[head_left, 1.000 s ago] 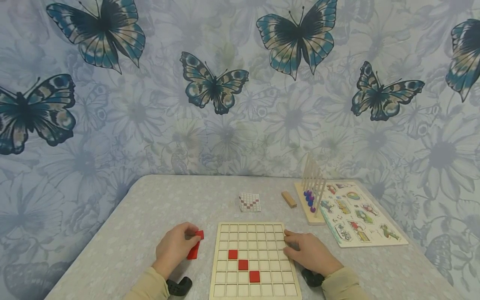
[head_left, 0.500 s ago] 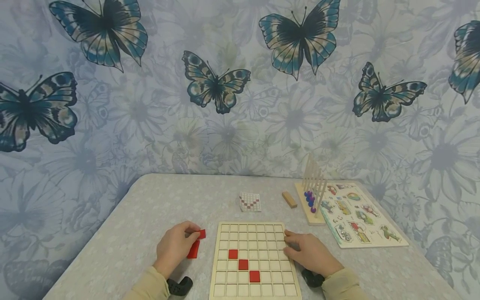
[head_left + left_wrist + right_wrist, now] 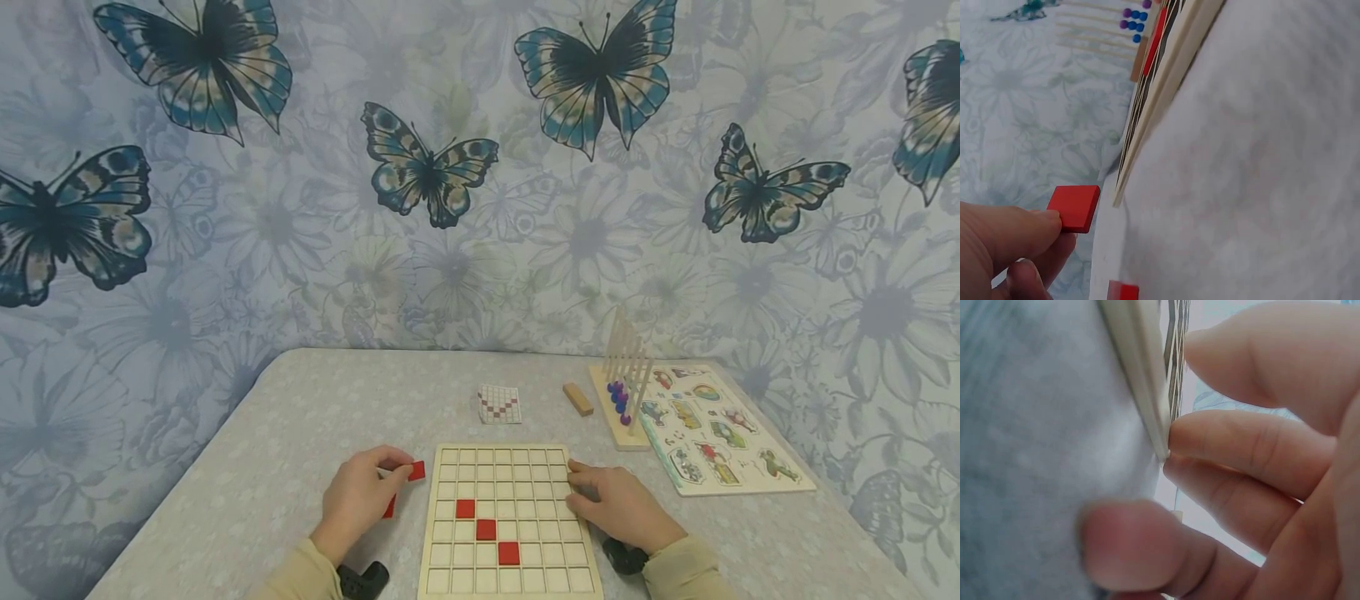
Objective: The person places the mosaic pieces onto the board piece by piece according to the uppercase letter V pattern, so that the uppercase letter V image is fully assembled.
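Note:
My left hand [image 3: 360, 492] pinches a red square tile [image 3: 1074, 208] between thumb and fingers, to the left of the wooden grid board [image 3: 426, 542]. The tile is off the table in the left wrist view. Partly hidden behind that hand, more red [image 3: 389, 507] shows on the tabletop, likely another tile. Three red tiles, among them a middle one [image 3: 486, 529], sit in the board's cells along a diagonal. At the board's right edge rests my right hand [image 3: 626, 508]; its fingertips [image 3: 1179, 434] touch the rim, with the fingers loosely bent.
Behind the board lies a small pattern card [image 3: 500, 404] with a red V on a grid. To its right are a wooden block [image 3: 577, 399], a peg stand [image 3: 621, 417] with blue and purple beads, and a picture puzzle board [image 3: 750, 467]. A butterfly-print wall closes the back.
My left hand has shifted slightly right with the red tile, off the other red piece, closer to the board. The right hand stays at the board's edge.

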Motion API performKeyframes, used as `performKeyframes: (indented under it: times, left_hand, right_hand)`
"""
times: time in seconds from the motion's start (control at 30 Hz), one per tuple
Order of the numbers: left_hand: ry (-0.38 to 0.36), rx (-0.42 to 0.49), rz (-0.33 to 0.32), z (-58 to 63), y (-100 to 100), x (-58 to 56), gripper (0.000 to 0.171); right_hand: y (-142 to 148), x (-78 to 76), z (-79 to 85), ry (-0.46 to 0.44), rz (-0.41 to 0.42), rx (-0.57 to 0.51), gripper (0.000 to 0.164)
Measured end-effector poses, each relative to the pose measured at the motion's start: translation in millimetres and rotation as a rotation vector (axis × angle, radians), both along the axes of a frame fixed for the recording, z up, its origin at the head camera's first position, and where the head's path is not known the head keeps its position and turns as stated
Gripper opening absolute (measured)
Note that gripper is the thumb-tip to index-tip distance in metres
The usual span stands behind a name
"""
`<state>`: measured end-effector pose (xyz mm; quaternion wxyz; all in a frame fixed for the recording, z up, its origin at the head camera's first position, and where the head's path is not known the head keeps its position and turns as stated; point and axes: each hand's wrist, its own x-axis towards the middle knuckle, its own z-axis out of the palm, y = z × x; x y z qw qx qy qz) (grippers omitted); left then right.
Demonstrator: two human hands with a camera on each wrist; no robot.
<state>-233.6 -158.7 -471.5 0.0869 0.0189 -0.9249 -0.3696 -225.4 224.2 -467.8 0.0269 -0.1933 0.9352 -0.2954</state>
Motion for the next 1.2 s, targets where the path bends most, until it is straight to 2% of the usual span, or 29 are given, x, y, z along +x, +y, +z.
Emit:
performKeyframes:
  times: [0.2, 0.37, 0.63, 0.93, 1.2]
  left_hand:
    - [-0.008, 0.06, -0.072, -0.2, 12, 6.1, 0.007]
    - [0.01, 0.047, -0.122, -5.4, 20, 6.0, 0.01]
    - [0.064, -0.03, -0.174, -11.5, 25, 3.8, 0.01]
    - [0.075, -0.076, -0.23, -12.1, 27, 3.7, 0.007]
    - [0.142, -0.246, -0.27, -17.7, 26, -0.1, 0.009]
  right_hand:
    - [0, -0.2, -0.2, 0.002, -0.002, 0.006, 0.043]
    - [0, -1.2, -0.5, -0.001, -0.005, 0.01, 0.043]
    - [1, -2.2, -1.7, 0.0, -0.005, 0.013, 0.044]
    - [0, -1.8, -2.5, 0.017, -0.008, 0.008, 0.042]
    - [0, -2.3, -3.2, 0.015, -0.002, 0.013, 0.044]
